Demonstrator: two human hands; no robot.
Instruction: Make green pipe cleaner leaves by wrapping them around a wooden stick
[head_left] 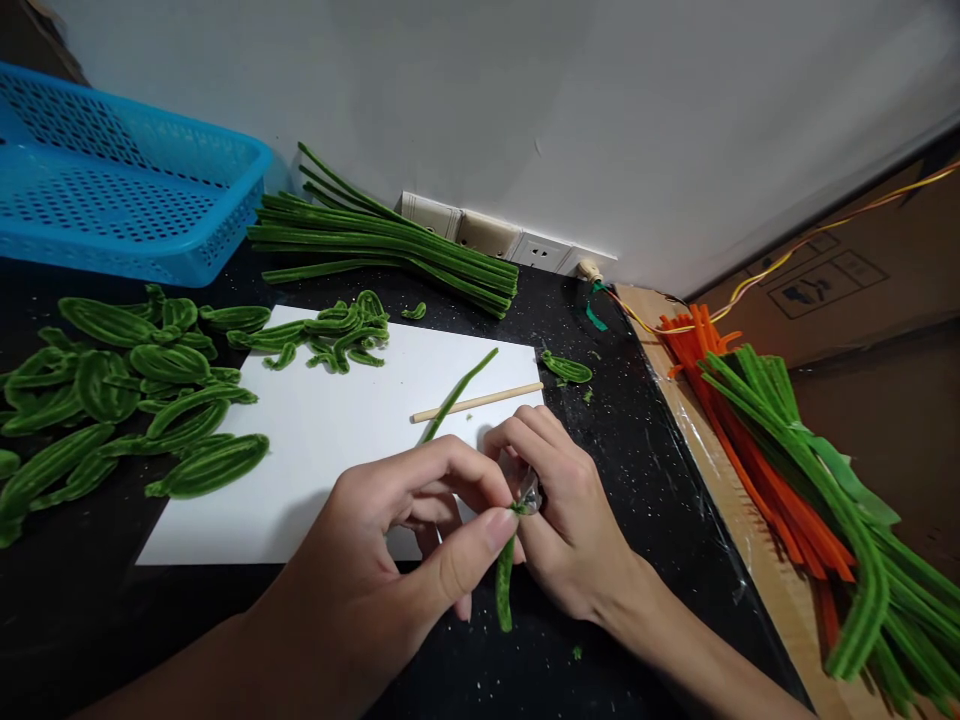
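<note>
Between the thumb and forefinger of my left hand a fuzzy green chenille stem is pinched. One end hangs below the fingers, and a green length sticks up beyond my left hand over the paper. My right hand is curled closed against the same spot; its fingertips are partly hidden. A small shiny, clear piece shows between the hands, too small to name. Under and beyond them lies a white sheet of paper with a thin wooden stick on it.
Looped green chenille leaves are heaped at left, with smaller curled pieces on the paper. One leaf lies right. Behind are a blue basket, straight green stems and sockets. Orange and green bundles rest on cardboard.
</note>
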